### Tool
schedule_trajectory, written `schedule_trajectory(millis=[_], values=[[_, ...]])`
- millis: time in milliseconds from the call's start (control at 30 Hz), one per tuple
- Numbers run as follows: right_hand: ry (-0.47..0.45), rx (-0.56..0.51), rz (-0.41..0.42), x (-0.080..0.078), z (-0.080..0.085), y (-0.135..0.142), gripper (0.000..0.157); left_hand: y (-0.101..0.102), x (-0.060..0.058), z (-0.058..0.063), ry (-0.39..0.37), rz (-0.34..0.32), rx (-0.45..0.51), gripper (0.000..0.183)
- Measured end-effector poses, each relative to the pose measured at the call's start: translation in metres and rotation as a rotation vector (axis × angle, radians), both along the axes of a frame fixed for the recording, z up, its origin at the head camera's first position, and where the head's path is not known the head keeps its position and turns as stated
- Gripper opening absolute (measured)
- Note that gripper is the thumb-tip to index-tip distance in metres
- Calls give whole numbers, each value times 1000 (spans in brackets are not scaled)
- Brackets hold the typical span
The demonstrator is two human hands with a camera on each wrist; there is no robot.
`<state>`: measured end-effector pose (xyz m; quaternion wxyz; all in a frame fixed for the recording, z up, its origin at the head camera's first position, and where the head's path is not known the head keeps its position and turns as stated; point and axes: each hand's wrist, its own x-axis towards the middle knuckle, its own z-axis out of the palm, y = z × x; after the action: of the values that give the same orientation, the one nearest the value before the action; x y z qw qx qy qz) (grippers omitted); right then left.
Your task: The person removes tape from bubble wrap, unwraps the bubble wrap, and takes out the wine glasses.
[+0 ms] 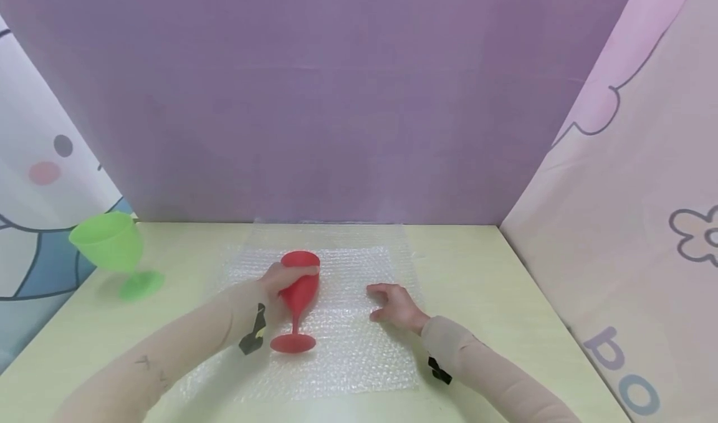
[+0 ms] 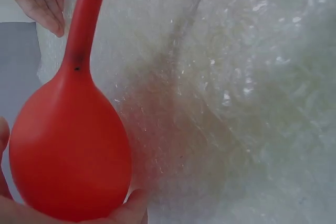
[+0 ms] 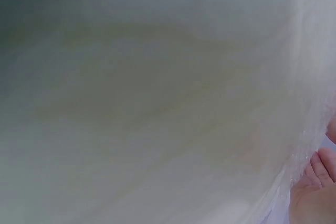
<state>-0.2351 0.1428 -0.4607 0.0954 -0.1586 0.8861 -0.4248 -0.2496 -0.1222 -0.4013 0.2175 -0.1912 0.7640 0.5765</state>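
My left hand (image 1: 280, 278) grips the bowl of a red plastic goblet (image 1: 303, 295), with fingers curled round its upper part. The goblet is over a sheet of bubble wrap (image 1: 353, 348), its foot pointing toward me. In the left wrist view the goblet's bowl (image 2: 71, 145) is large, and thumb and fingers reach round it from below. My right hand (image 1: 397, 306) is over the right part of the bubble wrap, thumb and fingers apart, holding nothing. The right wrist view is mostly blurred, with part of a hand (image 3: 317, 192) at lower right.
A green goblet (image 1: 109, 243) stands at the left on the pale yellow table (image 1: 477, 273). A purple panel (image 1: 336, 99) closes off the back. Printed cloth walls (image 1: 634, 211) with cartoon drawings flank both sides.
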Motion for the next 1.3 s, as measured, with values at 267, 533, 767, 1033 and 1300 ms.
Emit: schedule_trajectory(millis=[267,533,767,1033,1300], values=[[12,4,10,-1,0,1,57,10,-14,-8,48,-32,-188,82],[31,37,4,-1,3,0,57,8,-17,-9,43,-67,-234,82],[39,50,2,0,3,-2,56,2,-17,-11,76,-130,-325,82],[81,91,8,0,1,-1,55,-1,-2,-1,60,-81,-188,82],[119,84,26,-1,-1,0,53,-5,13,7,168,-75,-95,80]])
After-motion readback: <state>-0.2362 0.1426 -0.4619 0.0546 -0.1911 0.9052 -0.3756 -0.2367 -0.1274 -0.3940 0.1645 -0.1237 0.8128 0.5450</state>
